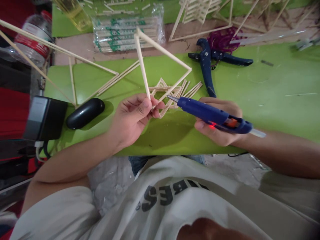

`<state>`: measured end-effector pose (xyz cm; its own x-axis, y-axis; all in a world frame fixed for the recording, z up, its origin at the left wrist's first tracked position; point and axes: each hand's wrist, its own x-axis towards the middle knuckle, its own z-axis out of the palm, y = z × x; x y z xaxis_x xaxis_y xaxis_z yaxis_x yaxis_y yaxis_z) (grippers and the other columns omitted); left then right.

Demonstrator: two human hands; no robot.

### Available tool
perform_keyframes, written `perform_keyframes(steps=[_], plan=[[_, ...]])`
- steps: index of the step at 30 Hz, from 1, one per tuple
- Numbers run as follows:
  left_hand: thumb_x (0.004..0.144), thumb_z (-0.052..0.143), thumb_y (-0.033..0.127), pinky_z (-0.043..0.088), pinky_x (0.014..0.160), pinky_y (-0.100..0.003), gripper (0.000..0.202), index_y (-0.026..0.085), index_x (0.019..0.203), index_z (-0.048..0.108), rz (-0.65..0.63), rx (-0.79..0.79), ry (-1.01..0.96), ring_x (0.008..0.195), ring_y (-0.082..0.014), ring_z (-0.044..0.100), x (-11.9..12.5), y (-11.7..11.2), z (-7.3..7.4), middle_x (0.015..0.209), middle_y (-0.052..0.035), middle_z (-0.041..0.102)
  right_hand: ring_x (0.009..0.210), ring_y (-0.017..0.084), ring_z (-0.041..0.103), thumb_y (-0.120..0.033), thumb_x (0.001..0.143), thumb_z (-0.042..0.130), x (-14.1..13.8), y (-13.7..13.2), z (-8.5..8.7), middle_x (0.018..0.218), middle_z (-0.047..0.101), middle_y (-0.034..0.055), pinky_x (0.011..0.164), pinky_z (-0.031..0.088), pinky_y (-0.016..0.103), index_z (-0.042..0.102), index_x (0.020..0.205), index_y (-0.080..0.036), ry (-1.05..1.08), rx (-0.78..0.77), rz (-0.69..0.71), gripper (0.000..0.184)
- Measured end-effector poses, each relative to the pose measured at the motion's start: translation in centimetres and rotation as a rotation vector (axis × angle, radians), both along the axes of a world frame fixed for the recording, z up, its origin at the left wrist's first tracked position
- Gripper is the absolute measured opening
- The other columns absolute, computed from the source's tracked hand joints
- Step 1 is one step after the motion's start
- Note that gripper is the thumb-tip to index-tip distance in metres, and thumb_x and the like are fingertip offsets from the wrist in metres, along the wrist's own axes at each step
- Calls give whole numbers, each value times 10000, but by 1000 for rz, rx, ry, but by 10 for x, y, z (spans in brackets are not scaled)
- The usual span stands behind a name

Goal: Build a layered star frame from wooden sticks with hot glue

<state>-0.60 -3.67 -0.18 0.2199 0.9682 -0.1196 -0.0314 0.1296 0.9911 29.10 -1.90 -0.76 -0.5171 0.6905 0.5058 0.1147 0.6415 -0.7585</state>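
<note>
Stick frame [164, 50] faces glue gun [207, 113]; pliers [206, 65] lie behind.

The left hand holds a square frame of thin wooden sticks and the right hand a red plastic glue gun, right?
Not quite. The head view shows the plastic glue gun is blue, not red. The left hand does hold the square frame of thin wooden sticks, and the right hand holds the gun.

Behind glue gun [207, 113], pliers [207, 66] on table [275, 106]
</note>
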Motion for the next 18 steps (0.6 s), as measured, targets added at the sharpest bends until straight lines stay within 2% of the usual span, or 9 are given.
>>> perform_keyframes(steps=[7, 13, 18], plan=[[942, 921, 785, 717, 877, -433, 532, 271, 944, 783, 34, -43, -57, 1001, -233, 831, 1, 1, 3, 1033, -46, 847, 612, 164, 522, -222, 871, 865, -1, 2, 1, 714, 585, 15, 556, 412, 347, 613, 780, -246, 7, -15, -7, 268], [959, 913, 772, 710, 892, -440, 512, 276, 953, 789, 11, -50, -62, 1005, -230, 825, -1, 0, 1, 1032, -45, 848, 602, 160, 511, -241, 914, 852, -1, 0, 0, 728, 576, 4, 545, 379, 348, 603, 772, -256, 2, -36, -11, 287], [907, 1025, 638, 679, 830, -352, 412, 272, 917, 836, 28, -81, -224, 862, -161, 777, 2, 0, 2, 960, -9, 837, 612, 161, 499, -233, 940, 835, 0, -2, -2, 741, 558, 3, 545, 371, 350, 582, 796, -256, 2, -21, 0, 292]])
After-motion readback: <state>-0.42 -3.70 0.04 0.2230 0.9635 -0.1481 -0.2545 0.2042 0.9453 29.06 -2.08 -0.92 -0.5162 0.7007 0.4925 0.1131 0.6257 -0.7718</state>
